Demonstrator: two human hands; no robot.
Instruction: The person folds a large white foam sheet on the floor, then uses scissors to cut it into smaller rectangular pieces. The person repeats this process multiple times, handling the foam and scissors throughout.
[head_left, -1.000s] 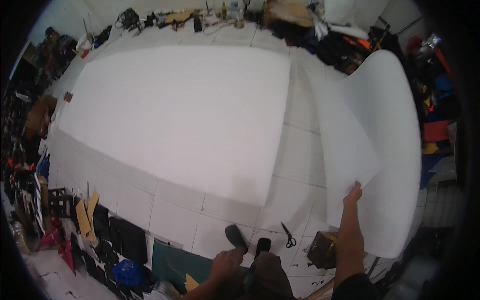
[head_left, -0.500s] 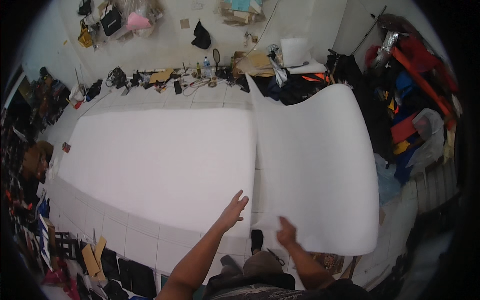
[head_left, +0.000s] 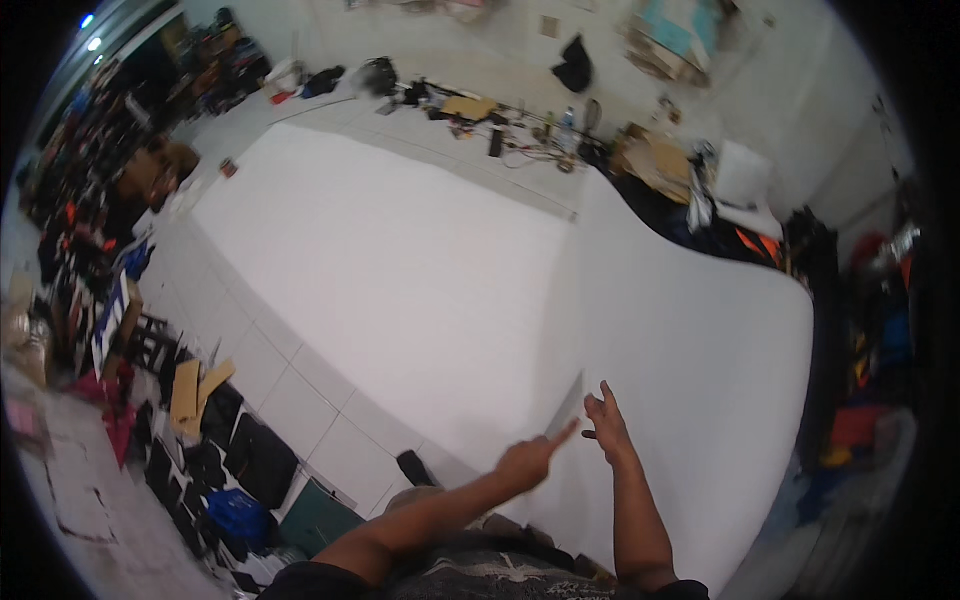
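A large white sheet [head_left: 400, 270], smooth and soft-looking, lies flat on the tiled floor. Beside it a second white sheet [head_left: 700, 330] stands curled up, its near-left edge bending over the flat one's right end. My left hand [head_left: 530, 462] is in front of that edge with the index finger stretched out and the other fingers loosely bent, holding nothing that I can see. Close by on its right, my right hand [head_left: 607, 425] has its fingers apart against the curled sheet. Whether its fingertips touch the sheet I cannot tell.
A water bottle [head_left: 567, 122], tools and cables lie along the far wall. Cardboard pieces [head_left: 190, 395], black panels [head_left: 262, 460] and a blue bundle [head_left: 238, 515] sit at the lower left. A small can [head_left: 228, 168] stands near the flat sheet's far-left corner. Heaps of goods line the left side.
The view has turned, swinging the scene round. The curled sheet has come left, covering the tile gap beside the flat sheet. My hands are now close together, the left one changed from spread to pointing.
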